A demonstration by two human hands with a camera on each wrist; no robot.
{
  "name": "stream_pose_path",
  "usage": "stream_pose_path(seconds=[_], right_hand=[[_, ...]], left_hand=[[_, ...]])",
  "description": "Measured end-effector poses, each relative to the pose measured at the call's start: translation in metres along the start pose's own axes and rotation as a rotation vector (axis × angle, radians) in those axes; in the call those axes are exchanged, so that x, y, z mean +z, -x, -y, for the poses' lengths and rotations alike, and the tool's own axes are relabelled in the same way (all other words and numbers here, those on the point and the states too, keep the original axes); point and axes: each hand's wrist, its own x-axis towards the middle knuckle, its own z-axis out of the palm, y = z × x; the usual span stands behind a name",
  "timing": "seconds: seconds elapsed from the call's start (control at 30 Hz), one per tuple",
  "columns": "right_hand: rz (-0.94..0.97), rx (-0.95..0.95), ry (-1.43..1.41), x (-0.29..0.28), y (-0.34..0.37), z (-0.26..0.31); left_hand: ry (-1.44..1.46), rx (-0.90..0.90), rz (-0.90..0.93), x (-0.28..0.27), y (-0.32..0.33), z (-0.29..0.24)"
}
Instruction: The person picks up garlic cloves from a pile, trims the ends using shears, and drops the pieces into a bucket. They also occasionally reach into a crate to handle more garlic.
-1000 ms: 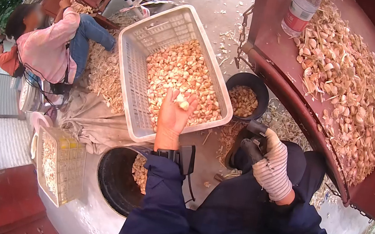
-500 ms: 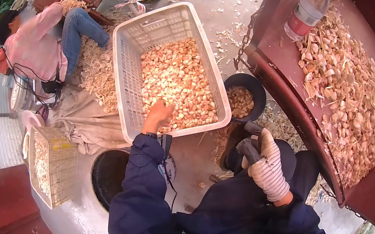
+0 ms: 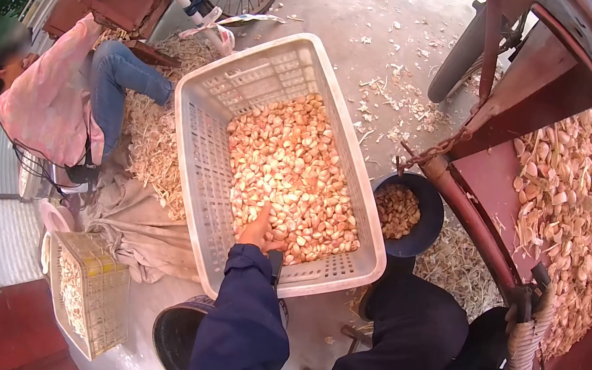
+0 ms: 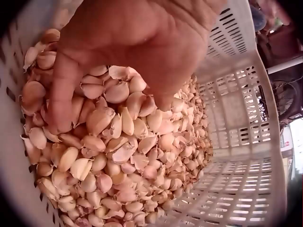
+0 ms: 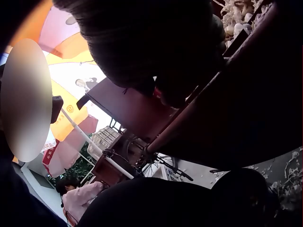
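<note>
In the head view my bare left hand (image 3: 261, 234) reaches into a pale plastic crate (image 3: 200, 131) over a heap of garlic cloves (image 3: 299, 162). The left wrist view shows its thumb and a finger extended down onto the cloves (image 4: 128, 156), with no clove visible between them. A striped, wrapped glove with dark finger covers is on my right hand (image 3: 530, 327), which is at the rim of a red metal cart (image 3: 477, 214). In the right wrist view this hand is dark against the cart's edge, and I cannot tell how its fingers lie.
More garlic (image 3: 577, 222) lies on the cart. A dark bucket (image 3: 430, 218) of cloves stands right of the crate, another black bucket (image 3: 171, 336) below it. Someone in a pink top (image 3: 54, 100) sits at left. A smaller crate (image 3: 107, 302) stands at lower left.
My left hand turned from palm up with a pale clove to reaching down into the cloves; that clove no longer shows in it. My right hand moved from my lap to the cart's rim.
</note>
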Motion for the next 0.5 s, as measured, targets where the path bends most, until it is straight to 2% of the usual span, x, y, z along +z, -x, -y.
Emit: stream_pose_path(seconds=[0.03,0.07,0.1,0.13,0.17,0.2,0.27,0.3,0.33,0.37,0.4,0.43,0.5], right_hand=[[-0.056,-0.005,0.021,-0.005,-0.005,-0.015],[-0.069,-0.077,-0.006,-0.01,-0.007,-0.029],[-0.051,-0.042,-0.019,-0.014,-0.011,-0.026],[-0.025,-0.106,-0.108,-0.027,-0.016,-0.046],[0.003,-0.165,-0.202,-0.037,-0.021,-0.066],[-0.031,-0.066,-0.117,-0.032,-0.02,-0.048],[-0.062,0.092,0.018,-0.017,-0.012,-0.016],[-0.047,0.1,0.037,-0.021,-0.011,-0.023],[-0.032,0.05,-0.047,-0.029,-0.011,-0.038],[-0.031,-0.021,-0.144,-0.032,-0.019,-0.045],[0.048,-0.024,-0.168,-0.036,-0.019,-0.04],[0.051,-0.018,-0.174,-0.035,-0.018,-0.039],[0.024,-0.065,-0.076,-0.03,-0.019,-0.04]], left_hand=[[0.007,0.007,0.001,0.007,-0.007,-0.007],[0.06,0.039,-0.087,0.02,-0.014,-0.014],[0.114,0.065,-0.169,0.034,-0.024,-0.017],[0.189,0.108,-0.155,0.04,-0.036,-0.026],[0.223,0.104,-0.029,0.043,-0.052,-0.044],[0.226,0.184,-0.11,0.058,-0.062,-0.066],[0.184,0.3,-0.054,0.079,-0.051,-0.104],[0.212,0.349,-0.023,0.084,-0.033,-0.106],[0.225,0.336,-0.032,0.076,-0.054,-0.091],[0.11,0.345,-0.226,0.071,-0.095,-0.084],[-0.022,0.337,-0.425,0.066,-0.115,-0.073],[-0.251,0.362,-0.54,0.058,-0.086,-0.071],[-0.435,0.39,-0.768,0.033,-0.07,-0.058]])
